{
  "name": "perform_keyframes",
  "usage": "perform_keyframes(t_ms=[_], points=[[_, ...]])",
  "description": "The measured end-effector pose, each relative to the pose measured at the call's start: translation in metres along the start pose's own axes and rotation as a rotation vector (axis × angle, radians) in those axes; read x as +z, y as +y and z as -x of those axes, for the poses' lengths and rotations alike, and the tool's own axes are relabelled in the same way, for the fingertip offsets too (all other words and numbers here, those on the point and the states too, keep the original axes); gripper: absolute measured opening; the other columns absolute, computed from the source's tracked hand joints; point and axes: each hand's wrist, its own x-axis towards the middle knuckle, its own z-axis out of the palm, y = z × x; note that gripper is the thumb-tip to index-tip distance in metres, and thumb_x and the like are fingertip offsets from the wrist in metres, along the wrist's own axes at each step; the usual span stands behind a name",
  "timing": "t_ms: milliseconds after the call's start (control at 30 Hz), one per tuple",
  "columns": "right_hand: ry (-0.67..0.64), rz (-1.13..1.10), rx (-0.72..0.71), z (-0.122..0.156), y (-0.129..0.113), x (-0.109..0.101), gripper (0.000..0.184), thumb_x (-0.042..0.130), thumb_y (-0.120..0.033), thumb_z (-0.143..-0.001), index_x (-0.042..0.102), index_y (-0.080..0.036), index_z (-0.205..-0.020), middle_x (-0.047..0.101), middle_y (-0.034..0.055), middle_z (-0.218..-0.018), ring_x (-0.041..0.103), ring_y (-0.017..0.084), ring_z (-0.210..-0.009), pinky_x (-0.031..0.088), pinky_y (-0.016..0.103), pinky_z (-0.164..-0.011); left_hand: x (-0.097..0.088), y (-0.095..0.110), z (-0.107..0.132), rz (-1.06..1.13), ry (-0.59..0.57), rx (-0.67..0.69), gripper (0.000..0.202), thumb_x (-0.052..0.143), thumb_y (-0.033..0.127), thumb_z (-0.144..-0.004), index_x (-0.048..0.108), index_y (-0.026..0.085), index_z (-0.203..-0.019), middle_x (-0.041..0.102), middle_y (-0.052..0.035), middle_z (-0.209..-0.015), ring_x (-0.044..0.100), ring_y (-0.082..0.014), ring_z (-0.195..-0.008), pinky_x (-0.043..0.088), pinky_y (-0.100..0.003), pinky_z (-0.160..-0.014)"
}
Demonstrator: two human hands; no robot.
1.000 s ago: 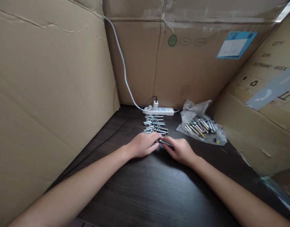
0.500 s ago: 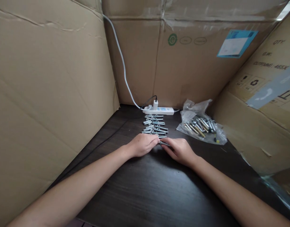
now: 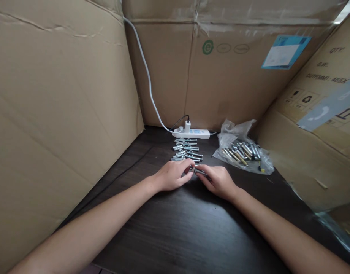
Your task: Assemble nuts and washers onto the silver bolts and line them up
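Between my two hands, low over the dark table, lies a metal expansion bolt [image 3: 201, 173] with a nut [image 3: 194, 170] at its left end. My right hand [image 3: 217, 179] is closed around the bolt's shank. The thumb and forefinger of my left hand [image 3: 171, 176] curl either side of the nut end, with a gap behind their tips. Just beyond my hands, several silver bolts and sleeves [image 3: 193, 154] lie in rough rows with small rings or nuts among them. My left fingers hide the nearest of these.
A white power strip [image 3: 203, 133] with a plugged-in adapter stands behind the rows. To the right, a clear plastic bag [image 3: 263, 165] holds several bolts. A black cable [image 3: 129, 167] crosses the table [image 3: 175, 228] at left. Cardboard walls [image 3: 163, 76] enclose three sides.
My left thumb and forefinger have parted from a closer pinch, so the nut end now shows between them. My right hand stays in place on the bolt.
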Motion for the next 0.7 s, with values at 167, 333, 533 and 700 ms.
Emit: perform_keyframes(t_ms=[167, 333, 533, 700], points=[[0.023, 0.002, -0.037, 0.0006, 0.0004, 0.0021, 0.020, 0.048, -0.027, -0.091, 0.056, -0.017, -0.106, 0.071, 0.0052, -0.085, 0.065, 0.015, -0.067, 0.045, 0.024, -0.062, 0.0022, -0.0046, -0.0027, 0.037, -0.023, -0.023, 0.024, 0.034, 0.031, -0.094, 0.055, 0.019, -0.092, 0.061, -0.0003, -0.081, 0.056, -0.0138, -0.073, 0.040, -0.024, -0.066], [0.025, 0.029, -0.022, 0.0012, 0.0018, 0.0031, 0.019, 0.048, -0.027, -0.090, 0.056, -0.017, -0.105, 0.071, 0.0048, -0.085, 0.065, 0.015, -0.067, 0.045, 0.024, -0.063, 0.0018, -0.0052, -0.0028, 0.062, 0.035, -0.076, 0.031, 0.029, 0.030, -0.095, 0.056, 0.019, -0.083, 0.059, 0.0005, -0.076, 0.054, -0.0130, -0.071, 0.040, -0.023, -0.067], [0.030, 0.016, -0.015, 0.0010, 0.0020, 0.0021, 0.019, 0.047, -0.027, -0.091, 0.057, -0.017, -0.105, 0.070, 0.0046, -0.082, 0.064, 0.014, -0.063, 0.044, 0.023, -0.060, -0.0006, 0.0001, 0.0011, 0.079, 0.116, 0.040, 0.016, 0.041, 0.018, -0.087, 0.051, 0.019, -0.099, 0.059, -0.0010, -0.090, 0.054, -0.0127, -0.076, 0.041, -0.023, -0.070], [0.045, 0.011, -0.037, 0.0011, 0.0027, 0.0032, 0.020, 0.049, -0.026, -0.090, 0.056, -0.017, -0.107, 0.071, 0.0050, -0.084, 0.065, 0.014, -0.065, 0.045, 0.023, -0.061, 0.0001, 0.0000, 0.0008, 0.055, 0.089, 0.076, 0.022, 0.040, 0.014, -0.085, 0.050, 0.020, -0.103, 0.059, -0.0014, -0.094, 0.054, -0.0129, -0.081, 0.042, -0.023, -0.073]])
